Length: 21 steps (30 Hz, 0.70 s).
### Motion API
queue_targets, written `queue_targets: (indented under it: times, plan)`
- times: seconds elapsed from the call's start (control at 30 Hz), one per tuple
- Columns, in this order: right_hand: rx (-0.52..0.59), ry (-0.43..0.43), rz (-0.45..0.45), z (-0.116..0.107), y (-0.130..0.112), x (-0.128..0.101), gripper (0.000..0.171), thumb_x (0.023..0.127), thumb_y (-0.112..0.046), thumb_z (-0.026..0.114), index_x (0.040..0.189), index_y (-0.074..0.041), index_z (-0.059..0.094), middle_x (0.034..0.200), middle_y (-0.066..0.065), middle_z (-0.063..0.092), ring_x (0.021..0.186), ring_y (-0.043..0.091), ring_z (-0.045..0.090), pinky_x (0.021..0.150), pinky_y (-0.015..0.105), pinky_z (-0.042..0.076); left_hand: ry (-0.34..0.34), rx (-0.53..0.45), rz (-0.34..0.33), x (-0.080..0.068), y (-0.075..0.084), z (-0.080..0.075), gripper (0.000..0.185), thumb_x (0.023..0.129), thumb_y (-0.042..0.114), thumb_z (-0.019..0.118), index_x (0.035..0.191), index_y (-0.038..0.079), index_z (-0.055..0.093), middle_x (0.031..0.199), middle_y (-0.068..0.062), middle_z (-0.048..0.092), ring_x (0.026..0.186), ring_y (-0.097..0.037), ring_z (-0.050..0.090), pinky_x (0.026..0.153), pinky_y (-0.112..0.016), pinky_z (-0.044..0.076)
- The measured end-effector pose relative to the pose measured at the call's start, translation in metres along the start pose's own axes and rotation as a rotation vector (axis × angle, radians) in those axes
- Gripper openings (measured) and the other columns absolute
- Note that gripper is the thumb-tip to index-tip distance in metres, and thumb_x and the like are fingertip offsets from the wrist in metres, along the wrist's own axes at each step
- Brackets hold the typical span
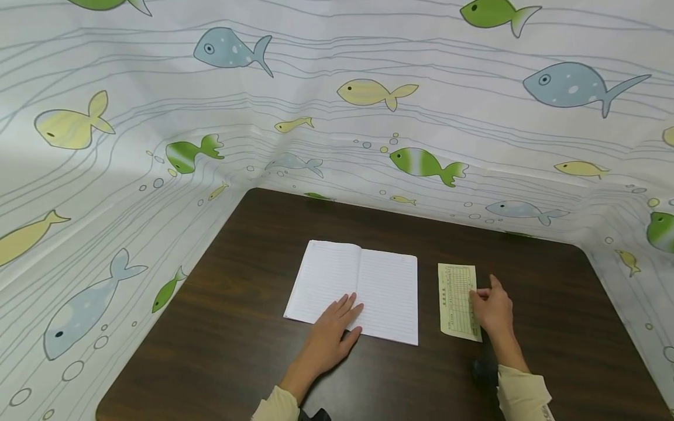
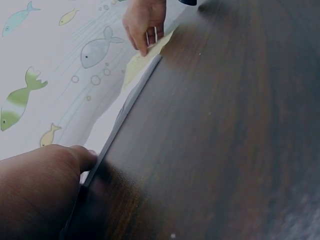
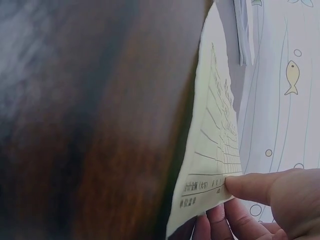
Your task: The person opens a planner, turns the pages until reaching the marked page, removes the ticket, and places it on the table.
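Dark brown wood-grain tabletop [image 1: 253, 304], head view: an open lined notebook [image 1: 387, 292] is lying flat at centre. The left hand [image 1: 337, 327] is resting palm-down on the near edge of its left page, fingers straight and released, gripping nothing. Just right of the notebook, apart from it, a pale yellow printed slip [image 1: 455, 298] is lying lengthwise, near to far. The right hand [image 1: 492, 310] is pinching the slip's right edge, thumb on top. A fish-patterned white cloth [image 1: 158, 117] is standing as a backdrop at the far side and on both flanks.

Left wrist view: the left hand [image 2: 45, 190] is filling the near left corner, thumb against the notebook [image 2: 125, 110] edge. Farther off, the right hand [image 2: 145, 22] is sitting on the slip [image 2: 137, 62].

Right wrist view: the slip [image 3: 212, 145] is lifting slightly off the tabletop [image 3: 90, 125], ruled table and print showing. The right hand [image 3: 265, 205] is grasping its near corner, thumb pressing on top, other fingers [image 3: 220, 220] curling underneath. The notebook [image 3: 242, 30] page edges are showing at the far end.
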State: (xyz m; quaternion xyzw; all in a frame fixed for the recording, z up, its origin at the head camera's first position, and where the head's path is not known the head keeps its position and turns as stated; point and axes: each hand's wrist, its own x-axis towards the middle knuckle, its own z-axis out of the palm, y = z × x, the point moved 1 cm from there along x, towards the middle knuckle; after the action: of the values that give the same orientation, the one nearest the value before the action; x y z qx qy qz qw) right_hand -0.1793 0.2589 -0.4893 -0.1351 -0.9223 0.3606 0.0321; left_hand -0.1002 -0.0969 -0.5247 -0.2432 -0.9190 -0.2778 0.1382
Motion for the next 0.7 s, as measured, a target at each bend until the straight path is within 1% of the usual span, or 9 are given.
queue_targets:
  times: [0.17,0.3,0.43,0.57,0.63,0.7]
  plan:
    - [0.000,-0.003,0.003,-0.001,0.000,-0.001,0.069,0.097,-0.010,0.053,0.149,0.012,0.015,0.113,0.033,0.062,0.094,0.039,0.059,0.079,0.051,0.046,0.001,0.007,0.006,0.000,0.000,0.001,0.046,0.095,0.027,0.061,0.137,0.009,0.055,0.147,-0.011,0.045,0.137,-0.027,0.040,0.110,-0.046,0.032]
    - [0.003,-0.005,0.005,-0.003,-0.001,0.001,0.069,0.097,-0.011,0.053,0.149,0.011,0.013,0.114,0.034,0.060,0.092,0.039,0.059,0.077,0.051,0.046,-0.021,0.007,-0.007,0.001,0.000,0.000,0.047,0.096,0.028,0.060,0.139,0.010,0.054,0.148,-0.010,0.044,0.139,-0.025,0.038,0.112,-0.044,0.031]
    - [0.007,-0.005,-0.020,-0.005,0.000,-0.001,0.069,0.097,-0.012,0.053,0.149,0.012,0.014,0.112,0.033,0.061,0.090,0.037,0.060,0.070,0.045,0.047,-0.034,-0.006,-0.019,0.003,0.001,-0.001,0.047,0.096,0.028,0.060,0.139,0.010,0.054,0.149,-0.010,0.043,0.140,-0.025,0.036,0.113,-0.043,0.029]
    - [0.020,0.000,-0.011,-0.007,0.001,-0.003,0.072,0.097,-0.017,0.053,0.149,0.012,0.013,0.110,0.032,0.061,0.088,0.036,0.061,0.064,0.039,0.047,-0.037,-0.010,-0.019,0.003,0.002,-0.001,0.047,0.096,0.028,0.060,0.139,0.010,0.054,0.149,-0.010,0.043,0.140,-0.025,0.035,0.113,-0.044,0.029]
    - [0.031,0.012,-0.001,-0.008,0.001,-0.004,0.072,0.098,-0.021,0.052,0.150,0.010,0.013,0.113,0.031,0.059,0.092,0.036,0.060,0.067,0.040,0.047,-0.043,-0.008,-0.022,0.002,0.002,-0.001,0.047,0.096,0.028,0.059,0.139,0.010,0.053,0.149,-0.010,0.042,0.140,-0.025,0.035,0.113,-0.043,0.028]
    - [0.049,0.029,-0.002,-0.010,-0.002,-0.004,0.072,0.098,-0.024,0.051,0.151,0.009,0.015,0.117,0.030,0.057,0.099,0.038,0.057,0.073,0.044,0.047,-0.055,-0.008,-0.030,0.001,0.002,-0.001,0.048,0.097,0.029,0.059,0.140,0.010,0.053,0.150,-0.010,0.042,0.141,-0.024,0.034,0.113,-0.042,0.027]
